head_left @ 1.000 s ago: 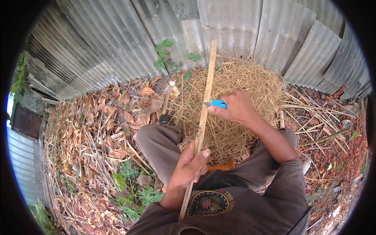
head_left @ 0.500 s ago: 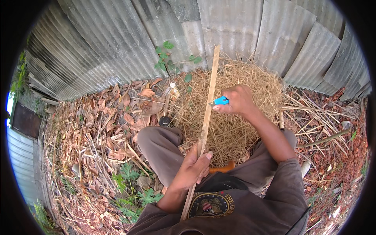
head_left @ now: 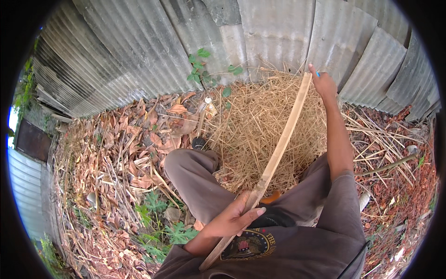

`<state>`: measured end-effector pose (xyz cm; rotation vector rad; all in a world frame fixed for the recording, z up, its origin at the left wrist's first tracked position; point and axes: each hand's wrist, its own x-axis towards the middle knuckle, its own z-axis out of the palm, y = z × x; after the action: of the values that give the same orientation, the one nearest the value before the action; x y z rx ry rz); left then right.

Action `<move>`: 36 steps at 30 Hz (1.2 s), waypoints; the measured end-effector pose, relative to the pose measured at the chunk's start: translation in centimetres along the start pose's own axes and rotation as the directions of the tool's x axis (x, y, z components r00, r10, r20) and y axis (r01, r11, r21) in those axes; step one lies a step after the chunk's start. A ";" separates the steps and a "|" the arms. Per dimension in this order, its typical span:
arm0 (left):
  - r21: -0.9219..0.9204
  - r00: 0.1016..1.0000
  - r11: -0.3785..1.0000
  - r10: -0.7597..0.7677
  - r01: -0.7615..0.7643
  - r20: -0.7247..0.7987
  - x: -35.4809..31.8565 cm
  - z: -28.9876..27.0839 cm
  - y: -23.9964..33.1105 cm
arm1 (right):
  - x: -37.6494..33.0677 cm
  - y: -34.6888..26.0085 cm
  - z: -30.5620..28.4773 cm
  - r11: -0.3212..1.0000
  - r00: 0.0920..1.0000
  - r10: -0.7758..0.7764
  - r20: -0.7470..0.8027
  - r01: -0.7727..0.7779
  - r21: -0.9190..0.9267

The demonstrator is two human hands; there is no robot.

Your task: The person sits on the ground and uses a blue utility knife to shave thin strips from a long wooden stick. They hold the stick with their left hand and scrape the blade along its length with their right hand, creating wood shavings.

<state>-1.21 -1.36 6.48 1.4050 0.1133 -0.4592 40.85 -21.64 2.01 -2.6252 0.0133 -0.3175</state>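
Observation:
A long pale bamboo strip runs from my lap up toward the far end of the straw pile. My left hand grips the strip low down, near my knees. My right hand is stretched out at the strip's far tip and is closed on a small blue-handled tool, most of it hidden in the fist. I am sitting with both knees bent, in brown trousers.
A pile of dry straw lies in front of my legs. Corrugated metal sheets wall off the far side. Dry leaves, sticks and green weeds cover the ground to the left and right.
My right hand has slid with the blue tool from the strip's middle out to its far tip, arm now extended. The strip has tilted to the right. My left hand keeps its grip.

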 end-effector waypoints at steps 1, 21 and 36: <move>0.068 0.998 0.998 -0.023 0.019 0.050 -0.7 0.0 0.3 | 1.5 2.5 -0.6 0.998 0.999 0.046 -0.023 -0.045 0.038; 0.041 0.922 0.985 0.169 -0.165 -0.350 2.0 -2.7 -0.4 | -20.4 -9.1 -1.3 0.566 0.488 -0.814 0.314 0.788 0.243; 0.162 0.912 0.977 0.191 -0.140 -0.364 1.9 -2.5 -0.2 | -20.4 -8.1 0.3 0.527 0.469 -0.845 0.259 0.815 0.243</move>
<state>0.89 0.58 5.25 1.6080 0.2777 -0.0489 20.68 -13.00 1.10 -2.3410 -1.4293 -0.1408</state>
